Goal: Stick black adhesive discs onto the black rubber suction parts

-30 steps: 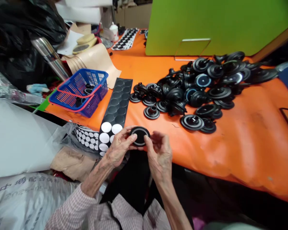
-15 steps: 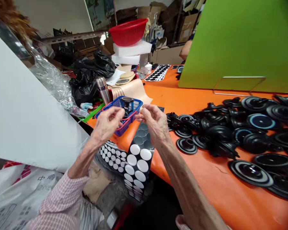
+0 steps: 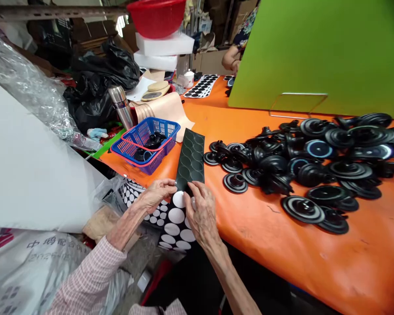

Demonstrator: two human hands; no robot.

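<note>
A dark sheet of round stickers [image 3: 191, 153] lies at the front edge of the orange table, its lower part with white circles hanging down over the edge. My left hand [image 3: 157, 194] pinches the sheet's left side where the white circles begin. Across from it, my right hand [image 3: 201, 210] has its fingers bent over the sheet's right side, thumb near a white circle; whether it grips anything is hidden. Beyond my hands sits a blue basket [image 3: 147, 144] with a red handle and a few black parts inside.
Many black disc-shaped parts [image 3: 272, 166] are heaped on the orange table [image 3: 265, 240] to the right. A green board [image 3: 315, 57] stands behind them. At the left are a steel flask [image 3: 121, 107] and a white panel [image 3: 29, 162]. Another person's arm [image 3: 230, 59] shows at the back.
My hands have come down from in front of the basket onto the sticker sheet. A black part held over the basket area now appears lower inside it. The view has shifted right and down.
</note>
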